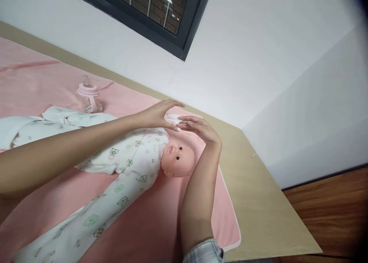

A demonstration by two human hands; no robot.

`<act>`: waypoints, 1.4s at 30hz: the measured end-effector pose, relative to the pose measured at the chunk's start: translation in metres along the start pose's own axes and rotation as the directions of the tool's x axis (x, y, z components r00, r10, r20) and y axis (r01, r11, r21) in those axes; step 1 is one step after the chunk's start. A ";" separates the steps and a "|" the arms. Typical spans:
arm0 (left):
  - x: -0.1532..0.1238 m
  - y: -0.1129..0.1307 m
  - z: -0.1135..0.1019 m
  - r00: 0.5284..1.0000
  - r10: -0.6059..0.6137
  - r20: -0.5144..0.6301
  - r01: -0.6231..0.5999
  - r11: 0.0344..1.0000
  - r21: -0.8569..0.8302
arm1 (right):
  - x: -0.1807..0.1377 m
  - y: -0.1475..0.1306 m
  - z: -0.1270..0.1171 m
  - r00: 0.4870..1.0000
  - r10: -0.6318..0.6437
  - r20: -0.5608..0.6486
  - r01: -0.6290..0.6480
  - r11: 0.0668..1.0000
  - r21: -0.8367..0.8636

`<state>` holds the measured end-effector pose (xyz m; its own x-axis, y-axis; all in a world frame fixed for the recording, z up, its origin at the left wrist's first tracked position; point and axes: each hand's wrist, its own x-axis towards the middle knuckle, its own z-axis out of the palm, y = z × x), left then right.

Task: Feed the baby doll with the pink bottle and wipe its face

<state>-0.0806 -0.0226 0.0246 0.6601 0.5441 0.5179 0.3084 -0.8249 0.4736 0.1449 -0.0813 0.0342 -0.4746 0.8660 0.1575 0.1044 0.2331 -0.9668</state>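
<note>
A baby doll (176,159) lies on its back on a pink blanket (161,224), dressed in a white printed sleepsuit (126,159). My left hand (159,113) reaches over the doll's body and pinches a bit of white cloth (174,119) just beyond the doll's head. My right hand (198,129) comes up beside the head, fingers bent, and its fingertips touch the same white cloth. What part of the garment this cloth is I cannot make out.
A pink baby bottle (89,96) stands on the blanket at the back left. The blanket lies on a tan mat (258,201) against a white wall. Wooden floor (330,213) shows at the right. A dark window frame (184,37) is above.
</note>
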 end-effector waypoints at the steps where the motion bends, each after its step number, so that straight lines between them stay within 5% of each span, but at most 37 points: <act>1: -0.003 0.000 -0.002 1.000 -0.006 0.026 0.007 1.000 -0.030 | 0.000 -0.004 0.003 1.000 0.000 0.031 0.001 1.000 -0.019; 9: -0.021 0.010 -0.010 0.974 -0.217 0.058 0.222 0.899 -0.378 | -0.008 -0.023 0.016 0.998 0.014 0.056 -0.014 1.000 -0.001; 15: -0.036 0.018 -0.016 0.957 -0.243 0.160 0.289 0.857 -0.427 | -0.007 0.013 -0.010 0.993 -0.065 -0.098 0.083 0.976 0.201; 20: -0.047 0.018 -0.012 0.923 -0.216 0.318 0.308 0.910 -0.278 | 0.001 0.065 -0.020 0.964 0.049 -0.262 0.039 0.946 0.323; 27: -0.051 0.031 -0.008 0.909 -0.086 0.409 0.171 0.970 -0.176 | 0.013 0.122 -0.015 0.964 0.194 -0.179 -0.084 0.869 0.488; 32: -0.055 0.036 -0.007 0.896 -0.108 0.431 0.202 0.963 -0.177 | 0.023 0.137 -0.018 0.949 0.283 -0.137 -0.182 0.851 0.492; 42: -0.056 0.036 0.005 0.925 -0.089 0.369 0.141 0.983 -0.119 | 0.025 0.147 -0.018 0.951 0.265 -0.160 -0.157 0.858 0.489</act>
<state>-0.1032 -0.0835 0.0084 0.8360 0.5202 0.1744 0.3152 -0.7156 0.6233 0.1641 -0.0173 -0.1000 -0.2842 0.9559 -0.0743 -0.2627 -0.1522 -0.9528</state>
